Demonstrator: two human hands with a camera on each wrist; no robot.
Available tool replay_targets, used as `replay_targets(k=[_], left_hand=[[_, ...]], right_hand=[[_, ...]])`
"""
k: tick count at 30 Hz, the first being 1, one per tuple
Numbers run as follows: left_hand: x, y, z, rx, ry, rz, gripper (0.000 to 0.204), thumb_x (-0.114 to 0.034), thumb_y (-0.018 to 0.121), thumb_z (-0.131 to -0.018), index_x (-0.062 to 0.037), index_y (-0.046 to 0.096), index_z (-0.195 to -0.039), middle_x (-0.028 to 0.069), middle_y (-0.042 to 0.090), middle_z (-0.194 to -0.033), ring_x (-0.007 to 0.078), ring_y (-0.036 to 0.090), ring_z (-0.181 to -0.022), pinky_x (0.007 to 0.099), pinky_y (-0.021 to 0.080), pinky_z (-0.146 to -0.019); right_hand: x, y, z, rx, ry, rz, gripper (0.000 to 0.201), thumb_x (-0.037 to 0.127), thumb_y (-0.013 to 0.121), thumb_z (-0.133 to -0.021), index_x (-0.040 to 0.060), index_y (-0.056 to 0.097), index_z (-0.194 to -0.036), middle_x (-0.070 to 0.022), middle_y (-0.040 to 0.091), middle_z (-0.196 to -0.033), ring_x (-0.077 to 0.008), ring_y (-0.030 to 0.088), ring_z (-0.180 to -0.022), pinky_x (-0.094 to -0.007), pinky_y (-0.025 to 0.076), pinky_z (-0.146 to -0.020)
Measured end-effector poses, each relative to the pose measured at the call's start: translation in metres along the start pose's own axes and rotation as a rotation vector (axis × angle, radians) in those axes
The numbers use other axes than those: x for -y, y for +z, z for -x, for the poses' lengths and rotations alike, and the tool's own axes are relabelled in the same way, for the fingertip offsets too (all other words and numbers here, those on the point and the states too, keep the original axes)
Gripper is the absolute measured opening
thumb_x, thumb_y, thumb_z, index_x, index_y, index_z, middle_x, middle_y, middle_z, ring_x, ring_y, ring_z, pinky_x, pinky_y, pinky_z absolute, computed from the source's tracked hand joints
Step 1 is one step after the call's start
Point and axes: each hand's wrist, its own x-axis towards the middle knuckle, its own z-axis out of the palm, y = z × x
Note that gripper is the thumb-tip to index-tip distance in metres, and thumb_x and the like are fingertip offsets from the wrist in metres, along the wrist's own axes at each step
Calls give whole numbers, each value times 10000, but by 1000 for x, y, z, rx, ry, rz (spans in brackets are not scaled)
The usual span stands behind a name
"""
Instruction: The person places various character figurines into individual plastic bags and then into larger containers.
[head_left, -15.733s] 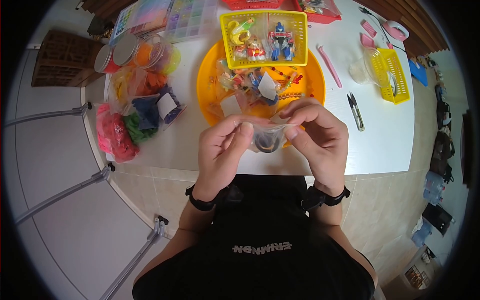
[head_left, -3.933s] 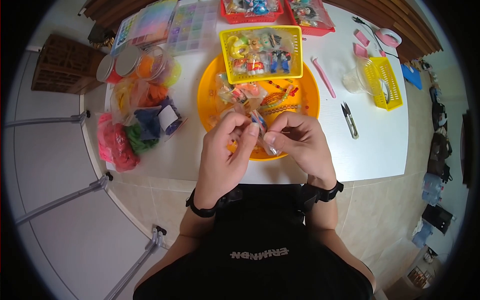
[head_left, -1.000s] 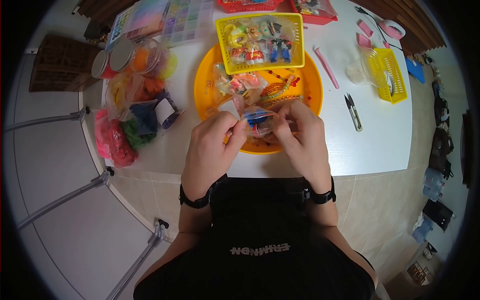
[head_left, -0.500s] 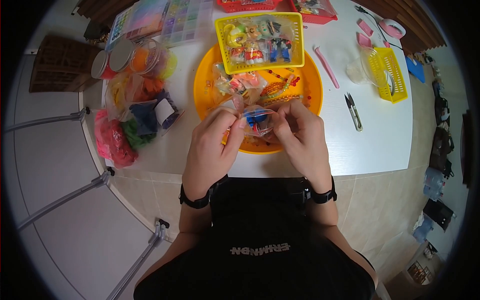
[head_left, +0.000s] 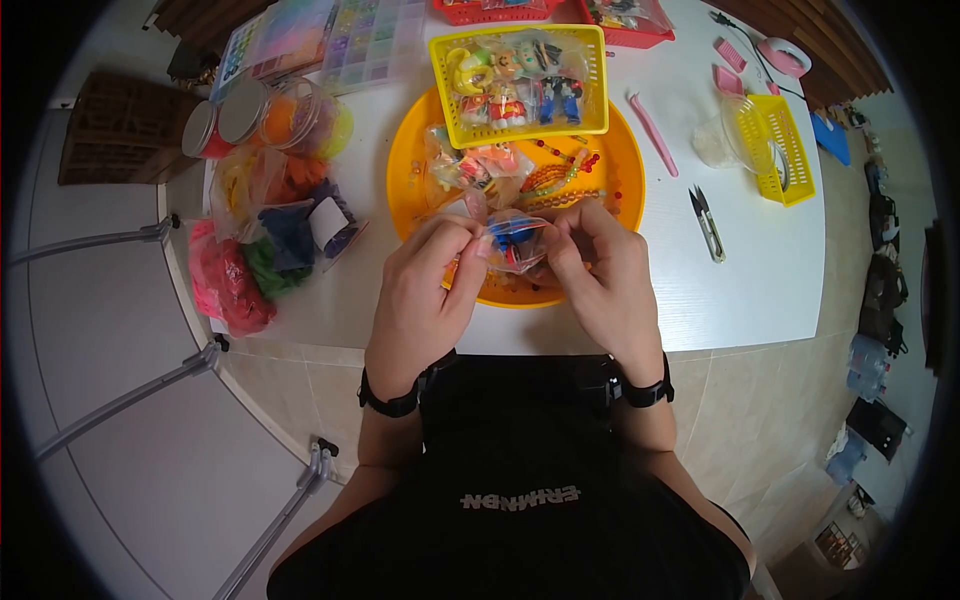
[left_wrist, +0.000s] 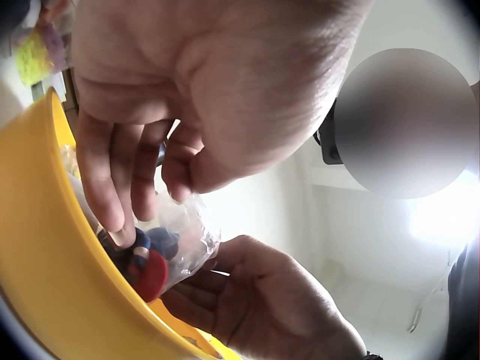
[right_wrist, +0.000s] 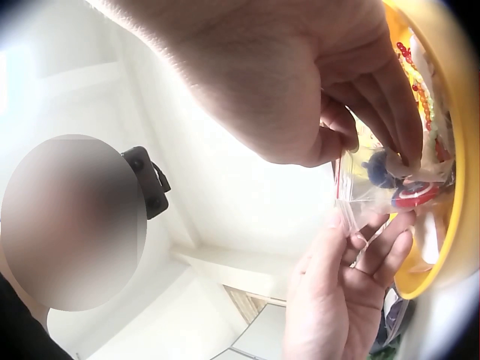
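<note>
A small clear zip bag [head_left: 516, 262] with a blue and red figure inside is held over the near part of the orange round tray [head_left: 400, 150]. The left hand [head_left: 425, 290] pinches the bag's left edge between thumb and forefinger; the right hand [head_left: 610, 275] pinches its right edge. In the right wrist view the blue figure [right_wrist: 381, 171] and a red-and-white round piece [right_wrist: 416, 195] show through the plastic [right_wrist: 352, 214]. The left wrist view shows the red piece [left_wrist: 153, 276] low in the bag, beside the tray wall [left_wrist: 67, 262]. Bagged figures and bead strings [head_left: 548, 180] lie in the tray.
A yellow basket [head_left: 520, 138] of bagged figures rests across the tray's far side. Jars [head_left: 240, 112] and bags of coloured material [head_left: 235, 280] stand left. Scissors-like snips [head_left: 708, 225], a pink tool [head_left: 655, 135] and another yellow basket [head_left: 792, 150] are right. Red baskets [head_left: 640, 38] stand behind.
Since the earliest frame, a bag with a blue and red figure has replaced one with a dark ring-shaped item, and the yellow basket holds more figures. Over the last second the hands have barely moved.
</note>
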Motion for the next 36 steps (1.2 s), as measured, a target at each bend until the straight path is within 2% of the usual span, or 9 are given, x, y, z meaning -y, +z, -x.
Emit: replay_targets(k=[6, 9, 12, 16, 19, 22, 25, 31, 36], left_hand=[[-1, -1, 0, 9, -18, 3, 88, -47, 631, -979, 37, 609, -965, 171, 652, -916, 338, 652, -766, 370, 519, -685], [-4, -2, -1, 14, -19, -4, 89, -49, 632, -980, 37, 611, -966, 170, 652, -917, 335, 653, -765, 367, 521, -686], [-4, -3, -2, 15, -9, -16, 83, -46, 631, -979, 34, 613, -967, 169, 651, -919, 335, 656, -770, 365, 522, -688], [-2, -2, 1, -3, -49, 11, 87, -53, 628, -984, 27, 608, -1010, 163, 658, -915, 311, 674, -800, 347, 536, -726], [4, 0, 6, 2, -158, 175, 239, -82, 711, -945, 9, 585, -1126, 158, 662, -1008, 282, 691, -853, 347, 550, -780], [10, 7, 7, 52, -126, 227, 525, -130, 838, -845, -8, 538, -1258, 158, 642, -1133, 253, 695, -937, 361, 560, -822], [0, 2, 4, 162, -131, 42, 761, -158, 926, -730, -25, 502, -1348, 161, 615, -1240, 276, 677, -1037, 387, 558, -853], [-1, 4, -3, 85, 105, -101, 751, -118, 928, -703, -33, 543, -1342, 169, 618, -1285, 343, 626, -1153, 413, 539, -945], [-2, 5, 3, 63, 8, 44, 724, -73, 905, -719, -26, 552, -1349, 184, 621, -1292, 355, 623, -1185, 420, 533, -974]], right_hand=[[1, -1, 0, 4, -1, 29, 187, 116, 615, -992, -50, 568, -918, -152, 706, -755, -217, 754, -733, -316, 594, -651], [4, -2, 0, 46, 10, 47, 198, 148, 586, -1040, -25, 561, -947, -113, 728, -811, -151, 740, -779, -285, 599, -710], [1, 0, 0, 0, -11, 0, 185, 115, 608, -997, -49, 570, -920, -161, 715, -759, -218, 758, -734, -313, 588, -643], [2, -1, 0, -7, 5, 16, 178, 112, 600, -1002, -49, 577, -929, -148, 714, -732, -199, 748, -712, -297, 583, -649], [-4, -3, -1, -19, -4, -3, 171, 109, 591, -1009, -45, 582, -935, -127, 713, -728, -166, 730, -695, -282, 578, -657], [-5, -7, 0, -12, -10, -65, 160, 104, 579, -1018, -31, 585, -933, -91, 707, -768, -126, 707, -717, -273, 568, -658], [-6, -11, 0, 8, 22, -229, 146, 94, 568, -1026, -13, 587, -929, -49, 681, -812, -93, 678, -755, -263, 555, -669], [-3, -23, 2, 74, 19, -338, 109, 69, 564, -1030, 3, 580, -945, -16, 646, -843, -58, 618, -786, -229, 526, -734], [6, -14, 2, 16, 4, -449, 12, 6, 585, -1004, 10, 573, -1001, -8, 647, -899, -62, 622, -827, -229, 526, -769]])
